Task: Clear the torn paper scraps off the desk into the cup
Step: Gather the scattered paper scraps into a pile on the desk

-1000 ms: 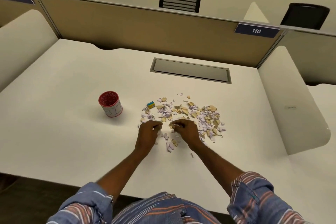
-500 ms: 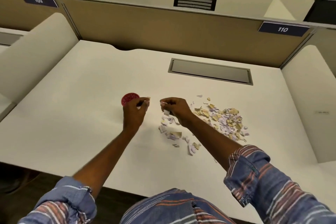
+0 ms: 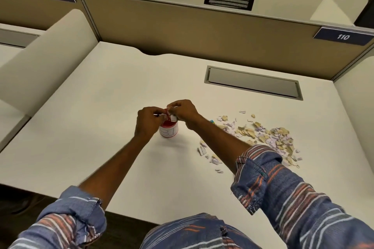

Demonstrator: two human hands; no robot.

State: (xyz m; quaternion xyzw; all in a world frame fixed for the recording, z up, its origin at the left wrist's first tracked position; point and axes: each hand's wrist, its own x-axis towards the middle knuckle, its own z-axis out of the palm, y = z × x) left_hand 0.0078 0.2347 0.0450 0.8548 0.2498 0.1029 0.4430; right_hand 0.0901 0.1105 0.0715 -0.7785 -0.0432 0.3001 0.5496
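A small red cup (image 3: 169,130) with a white label stands near the middle of the white desk (image 3: 101,127). My left hand (image 3: 147,122) and my right hand (image 3: 183,111) meet right above its mouth, fingers pinched on paper scraps; a white scrap shows between them at the rim. A spread of tan and pale purple torn paper scraps (image 3: 267,137) lies on the desk to the right of the cup, partly hidden behind my right forearm. A few loose scraps (image 3: 204,150) lie nearer me.
A tiny blue and yellow object (image 3: 212,121) lies at the pile's left edge. A grey cable hatch (image 3: 253,83) is set into the desk at the back. Tan partitions and white side dividers enclose the desk; the front edge runs near my sleeves.
Both hands rose from the scrap pile with pinched scraps and travelled left to the cup. They now sit over its mouth.
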